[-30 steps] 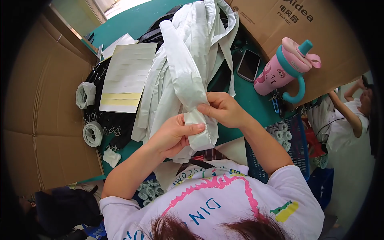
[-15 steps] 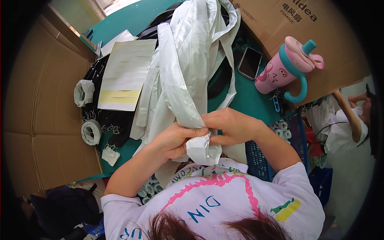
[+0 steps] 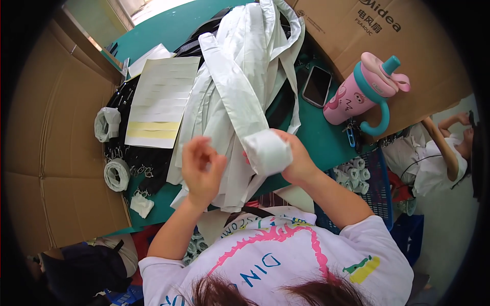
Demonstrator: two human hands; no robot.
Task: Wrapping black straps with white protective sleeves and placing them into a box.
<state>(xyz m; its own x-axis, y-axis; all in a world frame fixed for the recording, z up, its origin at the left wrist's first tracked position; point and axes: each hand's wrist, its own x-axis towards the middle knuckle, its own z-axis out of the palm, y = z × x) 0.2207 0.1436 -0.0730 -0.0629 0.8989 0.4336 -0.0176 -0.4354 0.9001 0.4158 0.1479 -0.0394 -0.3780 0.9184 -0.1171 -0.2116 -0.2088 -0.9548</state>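
Note:
My right hand (image 3: pixel 298 159) grips a small roll of white plastic strip (image 3: pixel 273 153) in front of my chest. From the roll a flat white length runs up into the heap of long white plastic strips (image 3: pixel 245 66) on the green table. To the left of the roll, my left hand (image 3: pixel 202 171) is raised over the lower ends of the heap, empty, its fingers bent and apart from the thumb. Some of its fingertips are smeared by motion. The right hand's fingertips are partly hidden behind the roll.
Left of the heap lie a label sheet (image 3: pixel 161 97), black straps with metal hooks (image 3: pixel 142 171) and white rolls (image 3: pixel 116 175). On the right are a phone (image 3: pixel 317 86), a pink tumbler (image 3: pixel 354 94), a cardboard box (image 3: pixel 408 61) and a blue basket (image 3: pixel 377 178) with several rolls. Another person (image 3: pixel 439 158) sits beyond.
My hands were together on the strip's folded end. Now the left has let go and moved up and left, while the right holds the strip's end as a rounder roll, slightly higher.

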